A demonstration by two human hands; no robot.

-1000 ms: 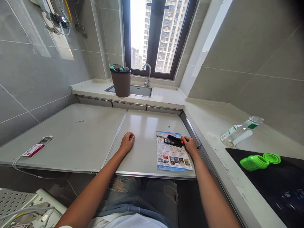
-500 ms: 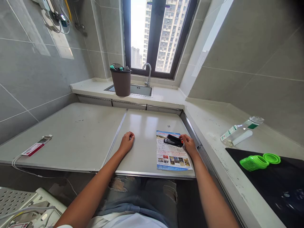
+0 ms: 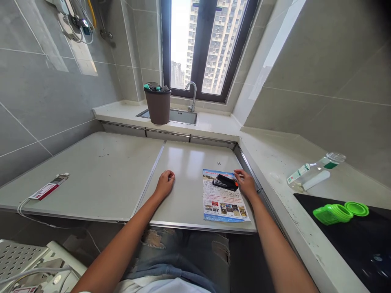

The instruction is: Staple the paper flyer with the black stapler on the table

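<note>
A black stapler (image 3: 225, 182) with a small orange mark at its right end lies on a printed leaflet (image 3: 227, 210). My right hand (image 3: 246, 183) rests at the right edge of the leaflet, its fingertips beside the stapler's right end. Those fingers look slightly apart and hold nothing that I can see. To the left, my left hand (image 3: 165, 182) lies on the white table (image 3: 185, 195), fingers loosely curled, with nothing visible in them. Beyond the leaflet are a couple of small dark pieces, perhaps staples (image 3: 219, 163).
On the right counter are a clear bottle (image 3: 317, 171) and an open green container (image 3: 332, 213) on a black cooktop (image 3: 351, 240). At the back, a brown bin (image 3: 157, 106) stands by the sink (image 3: 183, 116). A power strip (image 3: 49, 188) lies far left.
My right hand's fingers have come off the stapler's end and lie slightly apart beside it. The stapler stays on the leaflet. My left hand keeps its place; the view has shifted slightly.
</note>
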